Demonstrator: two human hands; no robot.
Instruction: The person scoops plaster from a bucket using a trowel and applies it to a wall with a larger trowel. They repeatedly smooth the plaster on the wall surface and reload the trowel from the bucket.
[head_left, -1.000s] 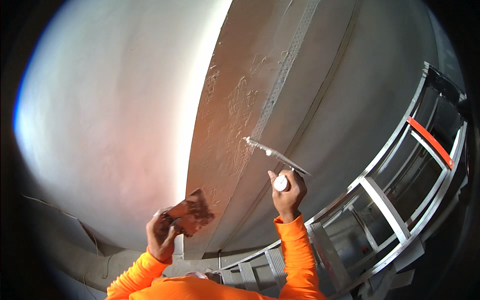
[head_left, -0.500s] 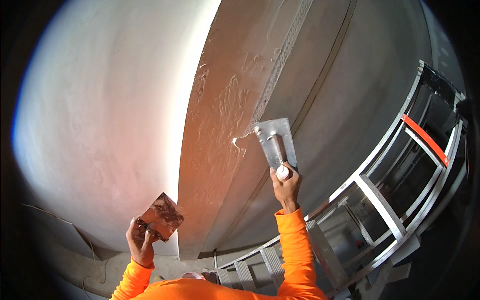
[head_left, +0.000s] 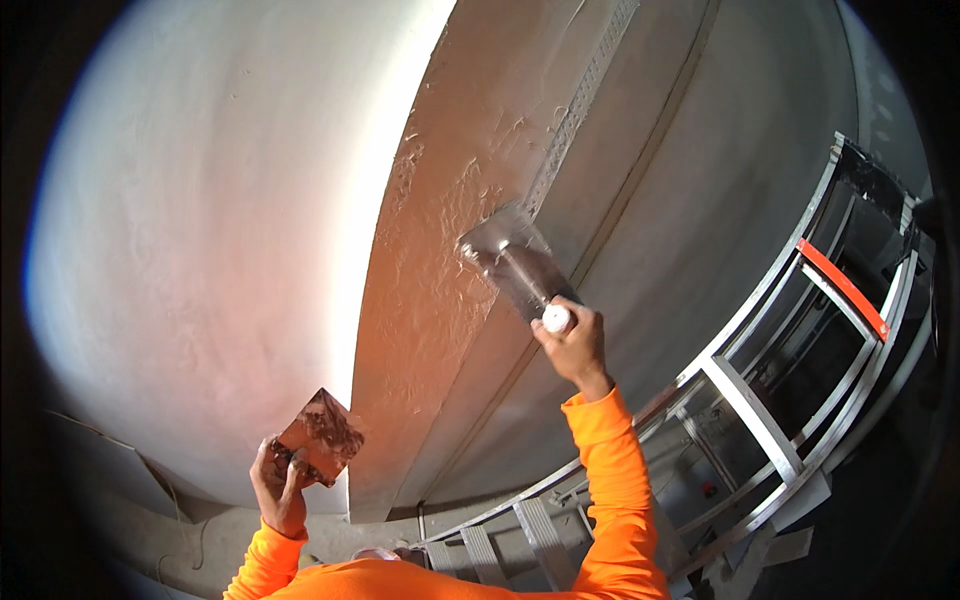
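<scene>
My right hand [head_left: 578, 350] grips a plastering trowel [head_left: 503, 240] by its handle, whose white end shows beside my thumb. The trowel's blade lies on a brownish strip of wall [head_left: 425, 310] with rough, wet-looking compound on it, and covers part of a perforated edge bead [head_left: 580, 110]. Lower left, apart from the wall strip as far as I can tell, my left hand [head_left: 281, 490] is closed on a square metal plate [head_left: 325, 437] smeared with compound. Whether that plate has a handle is hidden by my fingers.
Brightly lit white wall [head_left: 210, 230] curves along the left. A narrow groove [head_left: 640, 165] runs down the grey wall to the right. Beyond my right arm stands a metal stepladder [head_left: 755, 415] with an orange bar [head_left: 843, 287]. A thin cable [head_left: 185, 515] trails at the lower left.
My right hand has swung the trowel up and left, from beside the bead onto the brown strip, tilting it left. A ragged pale gap there is now covered. My left hand stays nearly still.
</scene>
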